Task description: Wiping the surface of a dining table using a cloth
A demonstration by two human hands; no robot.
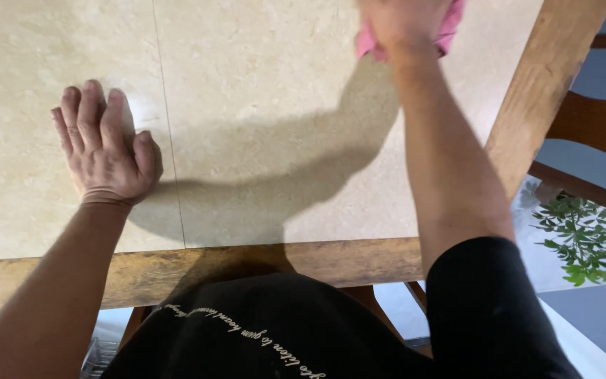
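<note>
— Where's the left hand [106, 151]?
— Flat on the pale tabletop [261, 126], palm down, fingers spread, holding nothing.
— And further right?
— The right hand [405, 24] presses a pink cloth [449, 34] against the tabletop at the far edge, near the wooden rim [548, 77]; a green plant [587, 242] sits beyond.

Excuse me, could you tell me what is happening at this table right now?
A person leans over a table with a pale stone-look top and a wooden edge. Their right hand is stretched out to the far side, pressing a pink cloth against the surface; the hand is partly cut off by the top of the picture and blurred. Their left hand lies flat on the tabletop with its fingers close together, holding nothing. A wooden chair and a green plant sit off to the right.
</note>
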